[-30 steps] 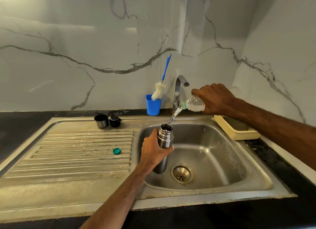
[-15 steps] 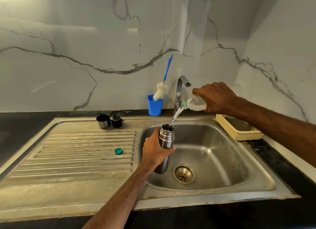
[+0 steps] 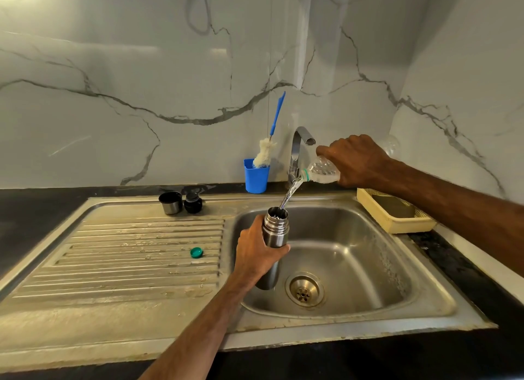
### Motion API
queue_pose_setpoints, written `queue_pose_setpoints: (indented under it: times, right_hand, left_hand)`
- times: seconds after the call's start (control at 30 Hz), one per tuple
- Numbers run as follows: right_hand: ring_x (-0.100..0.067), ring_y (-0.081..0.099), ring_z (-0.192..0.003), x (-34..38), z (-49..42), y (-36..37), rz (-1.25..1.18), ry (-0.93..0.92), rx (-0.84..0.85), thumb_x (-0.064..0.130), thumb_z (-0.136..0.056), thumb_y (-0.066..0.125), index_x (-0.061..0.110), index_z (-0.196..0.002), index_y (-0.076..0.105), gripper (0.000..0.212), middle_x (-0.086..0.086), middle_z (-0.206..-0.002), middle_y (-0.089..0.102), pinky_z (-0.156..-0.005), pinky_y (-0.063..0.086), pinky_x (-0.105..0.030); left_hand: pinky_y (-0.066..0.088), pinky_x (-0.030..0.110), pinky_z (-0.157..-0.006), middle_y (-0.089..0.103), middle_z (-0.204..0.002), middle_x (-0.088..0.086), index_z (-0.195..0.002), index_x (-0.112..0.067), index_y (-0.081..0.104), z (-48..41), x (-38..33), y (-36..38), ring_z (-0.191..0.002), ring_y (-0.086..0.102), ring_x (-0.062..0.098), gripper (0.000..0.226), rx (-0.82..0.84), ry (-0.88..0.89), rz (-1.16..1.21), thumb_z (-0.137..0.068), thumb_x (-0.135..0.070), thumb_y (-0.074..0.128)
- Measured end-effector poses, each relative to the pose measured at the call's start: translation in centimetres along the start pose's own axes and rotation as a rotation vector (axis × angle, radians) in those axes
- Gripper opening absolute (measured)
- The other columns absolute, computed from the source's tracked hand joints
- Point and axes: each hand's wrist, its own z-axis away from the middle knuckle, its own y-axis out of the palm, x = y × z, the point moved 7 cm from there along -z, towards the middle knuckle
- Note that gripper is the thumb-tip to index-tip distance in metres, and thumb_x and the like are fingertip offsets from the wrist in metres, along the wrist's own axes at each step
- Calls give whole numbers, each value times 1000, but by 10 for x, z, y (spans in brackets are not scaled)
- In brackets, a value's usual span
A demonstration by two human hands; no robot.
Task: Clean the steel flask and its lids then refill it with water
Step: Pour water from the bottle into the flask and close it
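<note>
Carrying on with the refill and changing almost nothing across the last second: still gripping the steel flask [image 3: 274,233] round its middle with the left hand [image 3: 259,252], fingers and thumb curled about the body, keeping it upright down inside the sink [image 3: 368,252], just left of the drain [image 3: 304,290], without being able to tell whether touching the bottom or held clear of it; still clasping the plastic bottle [image 3: 321,171] from above in the right hand [image 3: 358,160], tipping its neck down in front of the tap [image 3: 297,150] and sending a thin stream of water [image 3: 289,196] into the open mouth of the flask. Holding both hands in nearly the same places as a second ago and keeping the same tilt on the bottle, so judging the pour as steady rather than ending. Not managing to read the level inside the flask, beyond a few bright glints at the mouth. Leaving the steel cup lid [image 3: 170,202] and the black stopper [image 3: 193,202] standing side by side at the back of the drainboard [image 3: 113,266], well apart from the flask, and the green bottle cap [image 3: 196,252] lying untouched on the ribs in the same spot. Reckoning the cleaning as finished and the filling as under way, with halting the pour before overflow and fitting stopper, then lid, remaining to do
</note>
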Motion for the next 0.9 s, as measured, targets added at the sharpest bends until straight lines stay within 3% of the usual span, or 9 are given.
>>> queue_pose_setpoints:
  times: [0.1, 0.33, 0.67, 0.9]
  right_hand:
    - [-22, 62, -106, 1, -1, -1, 8, -6, -23, 53, -90, 66, 22, -140, 45, 62, -7, -126, 64, -86, 50, -32]
    - [-21, 64, -102, 1, -3, -2, 36, -4, -46, 55, -90, 66, 24, -140, 45, 63, -6, -124, 65, -84, 50, -31]
    - [-19, 63, -100, 3, -7, -9, 123, 6, -17, 48, -89, 70, 24, -143, 40, 67, -5, -122, 65, -86, 48, -30]
    - [-20, 63, -100, 11, -11, -16, 156, -17, -30, 41, -91, 68, 22, -144, 41, 62, -5, -122, 65, -90, 48, -30]
  left_hand:
    - [52, 17, -81, 71, -111, -9, -129, -25, 55, 0, 1, 0, -91, 65, 2, 76, 0, 2, -2, -65, -33, 95]
    - [36, 2, -72, 70, -118, -7, -134, -24, 53, 1, 1, 1, -92, 60, -1, 79, 13, -13, -21, -66, -32, 94]
    - [35, 0, -66, 70, -119, -7, -134, -24, 53, 1, 1, 2, -91, 57, -3, 79, 16, -11, -43, -67, -31, 94]
    - [35, 1, -70, 69, -119, -8, -135, -25, 52, 2, 0, 2, -92, 58, -2, 80, 15, -8, -33, -67, -31, 94]
